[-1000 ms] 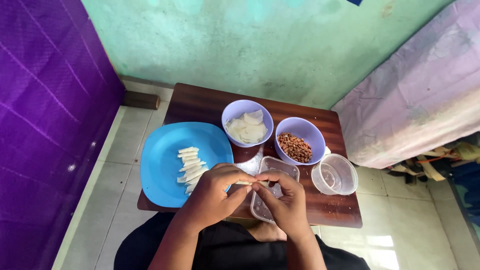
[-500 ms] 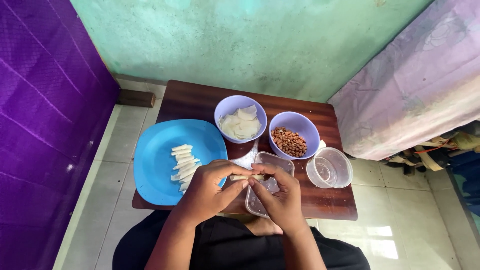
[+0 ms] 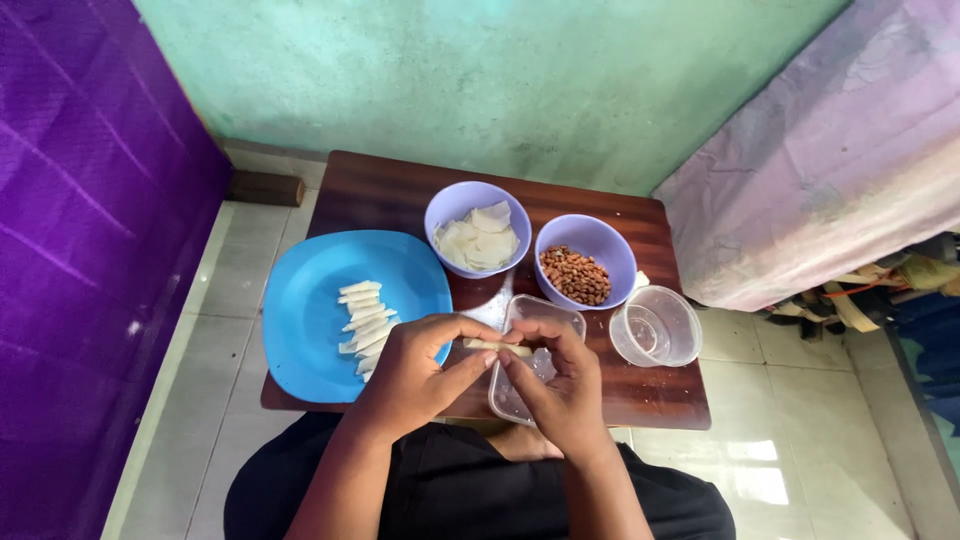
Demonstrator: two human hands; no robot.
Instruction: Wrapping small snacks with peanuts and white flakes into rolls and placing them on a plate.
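Just right of the blue plate [image 3: 320,300], off its near edge and raised above the clear rectangular tub [image 3: 545,312]: a thin pale roll [image 3: 497,347], pinched at both ends. Lies level, pointing away from the plate, slim and whitish, smooth-skinned, about as long as the finished pieces. Left hand [image 3: 415,375] grasping the end nearer the plate between thumb and forefinger, other fingers curled under; right hand [image 3: 560,385] gripping the far end the same way, thumb on top. Hardly any shift from a second ago: same two-handed pinch, same spot beside the plate, only the fingertips drawn slightly further apart so that more of the roll shows between them. Reads, as a judgement, like a wrap already closed and being tightened or smoothed rather than freshly started; cannot tell whether the seam is sealed, hidden under the fingers. On the plate itself, toward its right half, a loose row of similar white rolls [image 3: 365,325], stacked side by side and touching. Beyond the plate's far right edge, a lilac bowl [image 3: 440,205] of flat white wrappers; further right from the plate, a second lilac bowl [image 3: 620,245] with brown nuts, the two bowls just beside each other. Furthest right of the plate, an empty round clear cup [image 3: 680,320]. Under the plate and all else, a dark wooden table [image 3: 380,190].
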